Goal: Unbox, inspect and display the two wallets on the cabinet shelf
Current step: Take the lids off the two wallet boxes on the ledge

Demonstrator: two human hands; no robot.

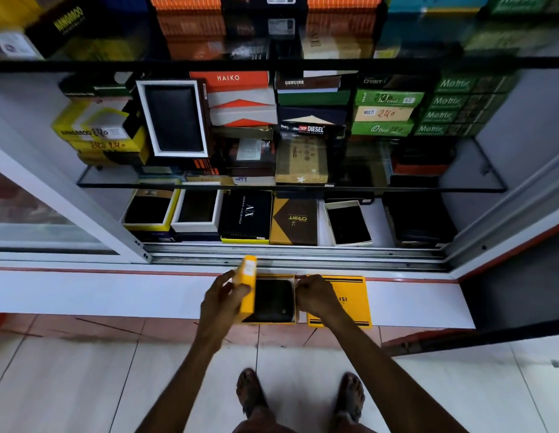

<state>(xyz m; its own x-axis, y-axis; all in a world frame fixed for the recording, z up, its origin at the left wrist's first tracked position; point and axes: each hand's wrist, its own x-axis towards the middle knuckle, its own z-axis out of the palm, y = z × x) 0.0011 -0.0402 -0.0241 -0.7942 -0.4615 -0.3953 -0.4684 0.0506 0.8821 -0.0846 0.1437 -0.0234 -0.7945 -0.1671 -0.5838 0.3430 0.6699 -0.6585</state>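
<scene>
A black wallet (273, 300) lies in an open yellow box base (295, 300) on the white ledge (116, 295) in front of the cabinet. My left hand (223, 300) grips a yellow box part (247, 284) standing on edge at the base's left side. My right hand (315, 295) pinches the base's right rim. A flat yellow lid (354, 300) with black stripes lies just right of the base, partly under my right hand.
The open cabinet holds a glass shelf (478, 185) stacked with wallet boxes, and a bottom shelf with an AX box (247, 215), a brown box (294, 220) and open boxed wallets (348, 223). A sliding track (303, 254) runs along the front. My feet stand on tiles below.
</scene>
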